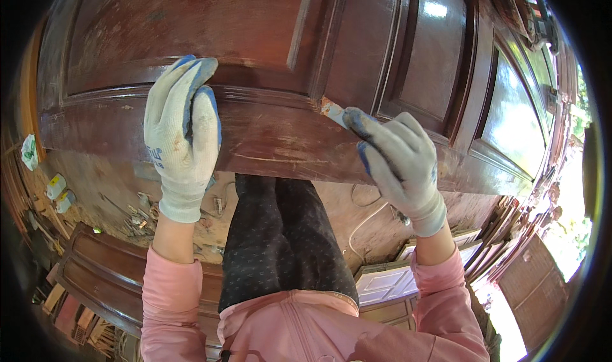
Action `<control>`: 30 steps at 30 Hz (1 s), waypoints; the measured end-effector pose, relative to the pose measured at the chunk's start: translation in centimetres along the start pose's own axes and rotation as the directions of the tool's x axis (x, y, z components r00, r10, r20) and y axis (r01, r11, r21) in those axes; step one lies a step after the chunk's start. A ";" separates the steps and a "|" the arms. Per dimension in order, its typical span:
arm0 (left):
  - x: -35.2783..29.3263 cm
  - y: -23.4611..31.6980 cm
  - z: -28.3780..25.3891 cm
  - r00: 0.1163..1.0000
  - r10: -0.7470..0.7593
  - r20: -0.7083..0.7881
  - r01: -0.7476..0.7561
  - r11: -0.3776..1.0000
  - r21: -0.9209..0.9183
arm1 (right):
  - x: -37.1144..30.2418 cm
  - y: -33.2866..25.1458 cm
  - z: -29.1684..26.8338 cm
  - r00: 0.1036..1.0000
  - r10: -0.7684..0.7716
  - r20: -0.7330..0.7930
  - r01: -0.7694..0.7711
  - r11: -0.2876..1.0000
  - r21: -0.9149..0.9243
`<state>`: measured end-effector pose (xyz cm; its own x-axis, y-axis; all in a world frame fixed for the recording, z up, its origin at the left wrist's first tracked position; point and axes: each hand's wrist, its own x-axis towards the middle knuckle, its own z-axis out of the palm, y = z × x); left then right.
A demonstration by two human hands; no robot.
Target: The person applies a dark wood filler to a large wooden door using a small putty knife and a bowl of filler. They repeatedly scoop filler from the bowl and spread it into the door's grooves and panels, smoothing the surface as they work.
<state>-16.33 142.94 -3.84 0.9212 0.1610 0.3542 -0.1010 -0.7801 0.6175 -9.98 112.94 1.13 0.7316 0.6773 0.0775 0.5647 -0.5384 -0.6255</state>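
A dark reddish-brown panelled wooden door (261,129) lies across in front of me, its near rail scuffed and paler in places. My right hand (401,161), in a white knit glove with blue-coated fingers, is closed on a putty knife (333,112). The knife's blade, smeared with orange-brown filler, touches the corner where the panel mouldings meet; its handle is hidden in my grip. My left hand (182,123), gloved alike, is over the door's near left part, its fingers stretched forward and bent slightly, with the thumb apart. Nothing shows in it.
Behind my legs another brown panelled door (108,266) lies low at the left. White panelled boards (386,282) lie at the lower right, near a thin pale cable (360,231). Yellow-and-white containers (57,186) and scattered tools (137,218) are on the floor at left.
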 end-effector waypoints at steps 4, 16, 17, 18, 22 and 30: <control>-0.3 -0.3 -0.1 1.000 -0.010 0.004 0.010 0.999 -0.039 | 3.4 0.8 -1.9 0.986 -0.095 0.136 0.075 0.987 0.142; -0.2 -0.6 0.3 0.998 0.053 -0.042 -0.054 0.998 -0.031 | 9.6 4.8 -4.2 0.842 -0.331 0.426 0.245 0.938 0.244; -0.2 -0.5 0.3 0.997 0.058 -0.043 -0.059 0.998 -0.024 | 9.8 4.8 -4.4 0.823 -0.334 0.460 0.255 0.940 0.226; -0.2 -0.5 0.3 0.997 0.063 -0.043 -0.064 0.998 -0.015 | 10.0 4.7 -4.6 0.806 -0.346 0.481 0.284 0.938 0.200; -0.2 -0.5 0.1 0.997 0.065 -0.046 -0.066 0.998 -0.011 | 9.9 4.0 -5.3 0.787 -0.355 0.504 0.345 0.931 0.118; -0.2 -0.4 0.4 0.997 0.066 -0.043 -0.067 0.998 -0.018 | 9.4 4.1 -4.9 0.793 -0.407 0.454 0.379 0.912 0.156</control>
<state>-16.31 143.02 -4.45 0.8954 0.1347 0.4243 -0.1695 -0.7782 0.6047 1.09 114.69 3.07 0.1771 0.9835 -0.0363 0.7329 -0.1564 -0.6621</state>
